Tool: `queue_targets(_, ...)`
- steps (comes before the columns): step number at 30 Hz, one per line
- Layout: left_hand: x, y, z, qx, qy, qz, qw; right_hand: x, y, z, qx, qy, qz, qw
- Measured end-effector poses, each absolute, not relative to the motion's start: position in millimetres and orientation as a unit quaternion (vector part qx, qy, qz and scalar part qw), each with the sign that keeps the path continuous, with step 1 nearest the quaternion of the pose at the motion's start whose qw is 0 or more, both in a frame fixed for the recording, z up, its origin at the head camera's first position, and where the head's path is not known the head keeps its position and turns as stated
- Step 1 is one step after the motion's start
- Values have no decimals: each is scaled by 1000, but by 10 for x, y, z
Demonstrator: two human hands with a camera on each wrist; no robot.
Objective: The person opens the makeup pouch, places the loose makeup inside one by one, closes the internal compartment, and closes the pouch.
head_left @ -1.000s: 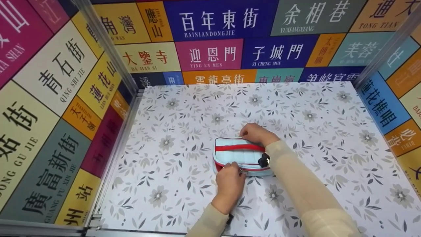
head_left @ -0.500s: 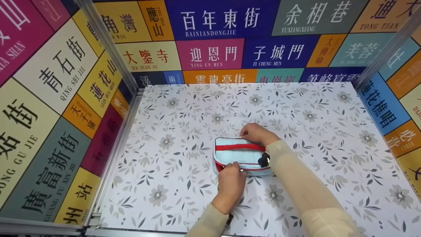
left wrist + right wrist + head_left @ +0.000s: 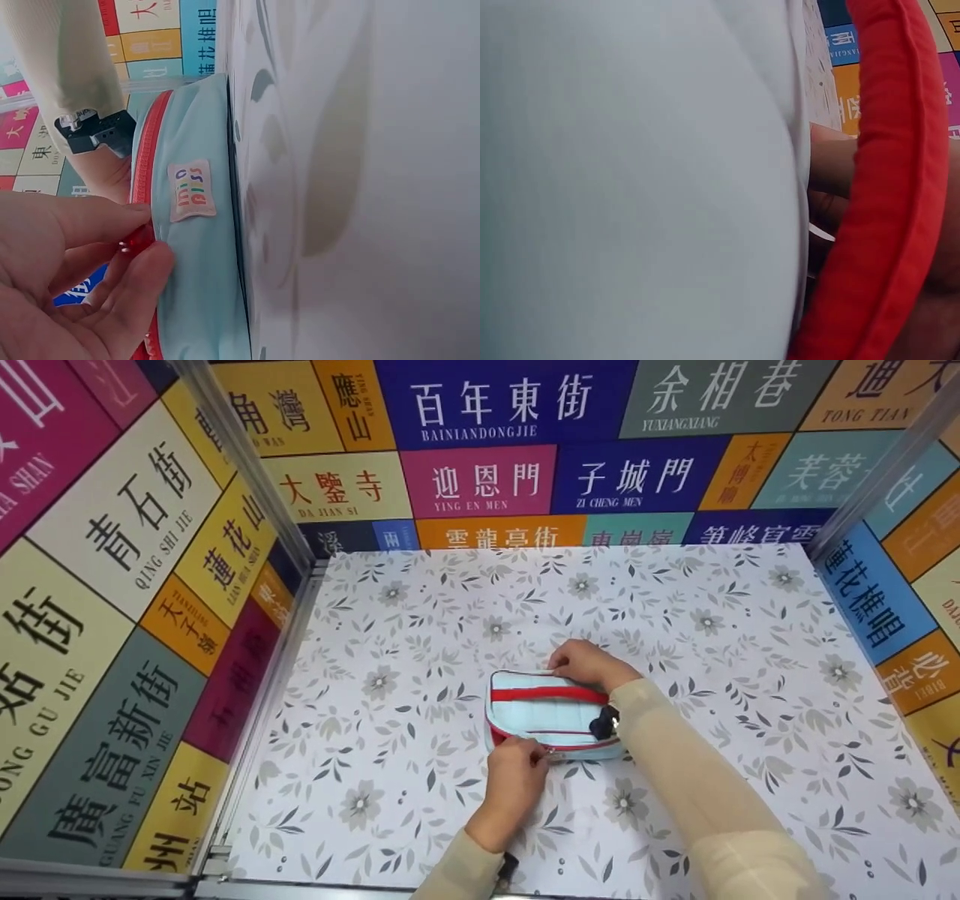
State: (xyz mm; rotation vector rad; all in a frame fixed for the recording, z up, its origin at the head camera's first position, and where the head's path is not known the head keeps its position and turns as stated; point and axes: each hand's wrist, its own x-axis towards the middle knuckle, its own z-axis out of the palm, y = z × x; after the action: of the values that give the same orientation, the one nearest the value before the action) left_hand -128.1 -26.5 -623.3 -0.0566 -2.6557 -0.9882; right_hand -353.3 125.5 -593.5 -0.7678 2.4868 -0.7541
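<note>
A pale blue zippered pouch (image 3: 544,716) with red zipper tape and a red strap handle (image 3: 551,694) sits on the table. At its near side, my left hand (image 3: 516,780) pinches the red zipper pull (image 3: 138,238) between thumb and forefinger, which the left wrist view shows close up. The zipper's left stretch gapes a little. My right hand (image 3: 589,664) grips the pouch's back edge with curled fingers; in the right wrist view its fingers (image 3: 831,161) are partly hidden behind the strap. A small label (image 3: 192,190) shows on the pouch's front.
White floral-patterned cloth (image 3: 420,795) covers the table. Panels with street-name signs (image 3: 480,484) stand along the back and both sides, with metal frame posts at the corners. A black wrist camera (image 3: 604,723) on the right wrist hangs close over the pouch's right end.
My left hand has shifted slightly left and toward the table's front edge, its fingertips now farther out from the pouch. The right hand and the pouch have hardly moved.
</note>
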Motion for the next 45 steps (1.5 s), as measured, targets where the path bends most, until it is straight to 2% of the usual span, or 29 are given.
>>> queue_targets(13, -1282, -317, -6232, -1, -931, -329, 159, -3565, 1263, -5977, -279, 890, -280, 228)
queue_targets(26, -1286, -251, -6205, -3, -929, -342, 139, -3512, 1194, -5836, -288, 893, -260, 231)
queue_targets(30, -1258, -258, -6201, 0, -927, -350, 134, -3476, 1155, -5895, -308, 887, -262, 222)
queue_targets(37, -1226, -312, -6197, 3, -929, -337, 155, -3445, 1151, -5963, -318, 885, -257, 224)
queue_targets(45, -1219, -362, -6205, 13, -925, -352, 142, -3472, 1198, -6034, -329, 875, -273, 229)
